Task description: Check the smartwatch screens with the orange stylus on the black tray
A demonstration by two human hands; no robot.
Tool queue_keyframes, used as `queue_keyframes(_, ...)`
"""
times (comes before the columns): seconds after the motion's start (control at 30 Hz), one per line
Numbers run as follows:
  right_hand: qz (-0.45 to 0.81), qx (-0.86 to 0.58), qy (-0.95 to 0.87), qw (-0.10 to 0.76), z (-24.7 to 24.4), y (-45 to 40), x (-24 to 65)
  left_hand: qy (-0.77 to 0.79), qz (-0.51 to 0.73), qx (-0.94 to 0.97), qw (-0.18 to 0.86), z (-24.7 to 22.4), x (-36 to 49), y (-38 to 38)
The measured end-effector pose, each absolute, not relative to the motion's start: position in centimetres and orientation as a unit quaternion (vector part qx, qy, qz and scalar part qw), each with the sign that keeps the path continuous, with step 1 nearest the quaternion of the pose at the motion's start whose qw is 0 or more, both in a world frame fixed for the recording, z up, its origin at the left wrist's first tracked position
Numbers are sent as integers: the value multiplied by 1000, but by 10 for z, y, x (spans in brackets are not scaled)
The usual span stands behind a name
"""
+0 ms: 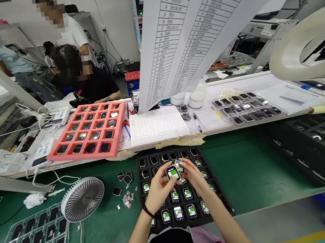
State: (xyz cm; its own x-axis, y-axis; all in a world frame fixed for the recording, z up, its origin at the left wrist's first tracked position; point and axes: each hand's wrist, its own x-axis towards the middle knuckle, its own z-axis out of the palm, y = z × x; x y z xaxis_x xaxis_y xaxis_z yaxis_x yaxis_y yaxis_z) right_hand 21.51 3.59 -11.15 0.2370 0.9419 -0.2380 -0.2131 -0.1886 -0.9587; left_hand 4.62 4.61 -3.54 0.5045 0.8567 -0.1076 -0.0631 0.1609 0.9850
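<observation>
My left hand (158,190) grips a smartwatch body (173,173) without a strap, its screen lit green and white and facing me. My right hand (195,176) is closed on a second watch body (180,166), tilted close beside the first; its details are hard to make out. Both hands are above a black foam tray (221,198) that holds rows of watch bodies. In the tray's nearer rows, such as at one watch (178,212), screens glow green and white. Toward the far rows most screens are dark, and my hands hide some slots.
A white fan (83,199) stands left of the tray, near loose watch parts (127,199). Clear plastic trays (30,241) lie further left. On the shelf are a pink foam tray (89,129) and papers (157,125). A printed sheet (179,32) hangs ahead; co-workers are beyond.
</observation>
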Motion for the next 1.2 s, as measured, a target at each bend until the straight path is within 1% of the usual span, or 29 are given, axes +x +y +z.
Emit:
queue_keyframes(0.1,578,-488,-314,573,-72,17,212,361,346,565,657,-14,44,37)
queue_keyframes(0.2,551,-486,-344,585,-43,5,209,386,354,578,626,-2,40,32)
queue_keyframes(0.37,522,-477,-399,583,-10,-6,207,400,381,576,603,8,36,26)
queue_keyframes(0.5,514,-479,-411,581,7,-13,206,419,374,577,593,17,36,20)
queue_keyframes(0.8,488,-494,-383,609,18,-21,204,426,370,585,583,24,39,12)
queue_keyframes(0.97,510,-466,-402,601,14,-26,204,418,368,579,595,23,40,9)
queue_keyframes(1.2,505,-465,-418,595,10,-27,202,407,386,572,598,21,41,8)
